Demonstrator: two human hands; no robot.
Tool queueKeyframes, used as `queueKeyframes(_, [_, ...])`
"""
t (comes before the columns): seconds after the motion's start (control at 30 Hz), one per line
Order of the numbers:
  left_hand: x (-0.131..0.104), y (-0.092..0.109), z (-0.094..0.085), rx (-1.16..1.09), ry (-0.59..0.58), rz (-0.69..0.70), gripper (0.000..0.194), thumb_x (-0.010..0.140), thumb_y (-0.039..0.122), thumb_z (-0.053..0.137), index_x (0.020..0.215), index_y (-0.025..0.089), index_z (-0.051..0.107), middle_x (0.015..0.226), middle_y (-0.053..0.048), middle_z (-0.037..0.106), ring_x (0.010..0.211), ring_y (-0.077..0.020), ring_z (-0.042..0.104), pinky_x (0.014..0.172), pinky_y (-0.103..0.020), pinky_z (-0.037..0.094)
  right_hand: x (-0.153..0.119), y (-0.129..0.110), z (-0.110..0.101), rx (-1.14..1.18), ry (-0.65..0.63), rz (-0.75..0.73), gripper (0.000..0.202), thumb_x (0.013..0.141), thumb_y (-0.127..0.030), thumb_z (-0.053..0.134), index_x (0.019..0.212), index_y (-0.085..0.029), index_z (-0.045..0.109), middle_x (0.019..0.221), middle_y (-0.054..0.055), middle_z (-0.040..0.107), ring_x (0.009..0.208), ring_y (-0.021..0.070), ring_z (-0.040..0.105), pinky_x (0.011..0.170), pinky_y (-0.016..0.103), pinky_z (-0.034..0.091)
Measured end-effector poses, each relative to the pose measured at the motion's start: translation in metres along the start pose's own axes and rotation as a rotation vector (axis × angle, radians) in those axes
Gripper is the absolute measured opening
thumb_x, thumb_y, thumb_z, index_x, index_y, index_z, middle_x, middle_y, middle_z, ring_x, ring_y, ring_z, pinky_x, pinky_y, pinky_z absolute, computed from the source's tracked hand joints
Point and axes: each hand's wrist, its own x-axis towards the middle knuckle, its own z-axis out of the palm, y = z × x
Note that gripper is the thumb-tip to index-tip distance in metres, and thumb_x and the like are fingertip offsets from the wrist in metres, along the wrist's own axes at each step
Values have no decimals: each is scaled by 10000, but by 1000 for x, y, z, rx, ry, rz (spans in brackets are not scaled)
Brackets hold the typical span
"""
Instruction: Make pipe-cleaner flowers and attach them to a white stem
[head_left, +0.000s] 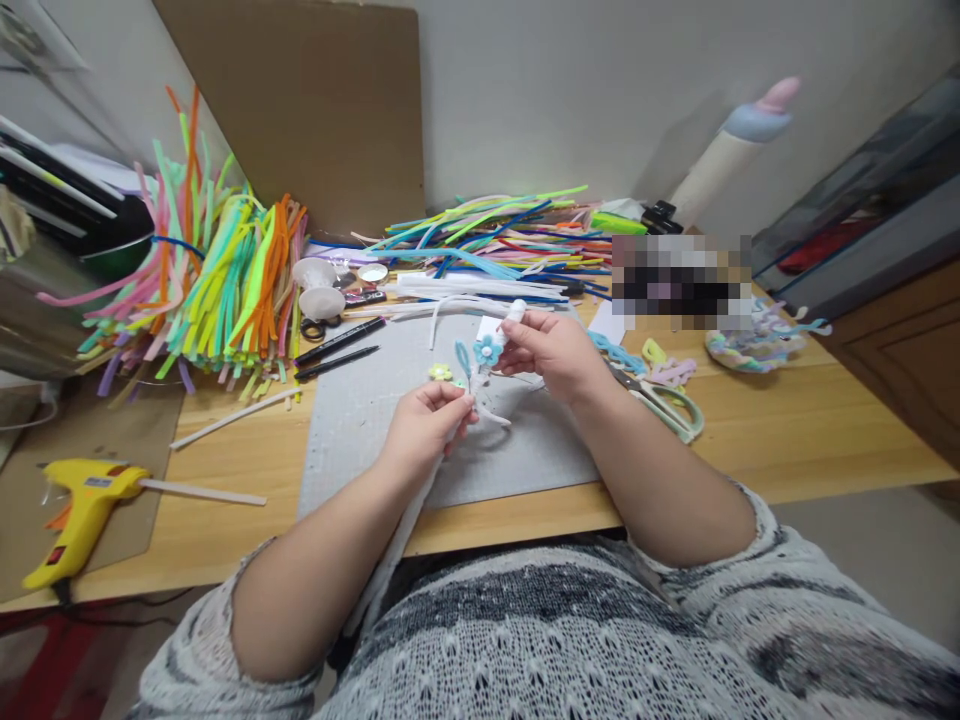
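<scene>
Over the grey cutting mat [360,440], both my hands are closed on one small pipe-cleaner craft piece. A light blue flower [487,350] with a pale centre and a blue loop [462,355] stand out between them. My left hand [429,418] pinches the white stems below the flower. A long white strip [409,525] trails from under that hand towards my lap. My right hand [559,352] grips the white upper part [516,311] beside the flower; its exact shape is partly hidden by my fingers. A yellow-green flower [440,372] lies just behind my left hand.
Bundled coloured pipe cleaners [225,270] stand at the left; loose ones [487,235] lie at the back. A yellow glue gun [86,510] rests at the left edge. Black pens [341,343] lie beside the mat, green-handled scissors [667,405] by my right forearm.
</scene>
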Motion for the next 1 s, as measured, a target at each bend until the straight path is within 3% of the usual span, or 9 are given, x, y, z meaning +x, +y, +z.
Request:
queueKeyframes(0.17, [0, 1, 2, 34, 31, -5, 236, 640, 291, 713, 727, 140, 555, 582, -12, 642, 419, -88, 529, 340, -178, 354, 2, 2, -4, -13, 1, 34, 384, 561, -442, 808, 712, -136, 632, 580, 39, 681, 508, 145, 656, 507, 236, 548])
queueKeyframes(0.47, [2, 2, -1, -149, -158, -83, 237, 620, 294, 731, 654, 122, 572, 535, 16, 600, 383, -55, 501, 360, -160, 369, 7, 7, -8, 118, -123, -43, 412, 566, -459, 807, 782, -154, 634, 606, -5, 665, 499, 109, 623, 516, 235, 545])
queueKeyframes(0.8, [3, -1, 1, -118, -59, -48, 215, 634, 274, 720, 677, 126, 570, 548, -2, 619, 410, -70, 525, 381, -175, 384, 6, 4, -3, 78, -99, 17, 395, 602, -486, 776, 762, -164, 611, 624, 0, 665, 531, 124, 645, 538, 251, 563])
queueKeyframes(1.0, [0, -2, 2, -152, -145, -47, 231, 634, 294, 719, 655, 129, 559, 535, 16, 596, 385, -61, 501, 359, -171, 365, 8, 8, -7, 130, -117, -60, 415, 595, -499, 780, 775, -172, 599, 615, -20, 655, 517, 115, 632, 523, 252, 558])
